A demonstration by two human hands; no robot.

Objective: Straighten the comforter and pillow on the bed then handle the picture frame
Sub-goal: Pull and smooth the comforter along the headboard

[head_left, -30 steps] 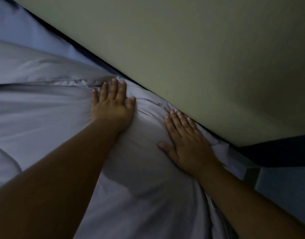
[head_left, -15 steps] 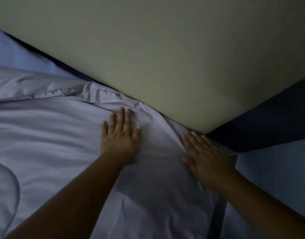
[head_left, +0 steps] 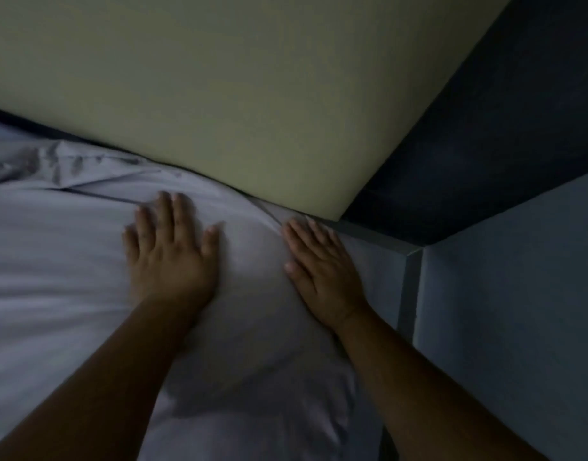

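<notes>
The room is dim. A pale grey-white pillow [head_left: 249, 327] bulges at the head of the bed, against the yellowish headboard [head_left: 236, 94]. My left hand [head_left: 171, 251] lies flat on top of the pillow, fingers spread. My right hand [head_left: 322, 267] rests flat on the pillow's right side, near the corner of the headboard. The comforter [head_left: 46, 261] spreads out to the left, with a wrinkled edge near the headboard. No picture frame is in view.
A dark blue wall [head_left: 485, 144] runs behind the headboard on the right. Below it stands a light blue-grey flat surface [head_left: 512, 311] right beside the bed.
Both hands have slid over the pillow toward its right end by the headboard corner. The view has swung right, showing more of the dark wall and the surface beside the bed.
</notes>
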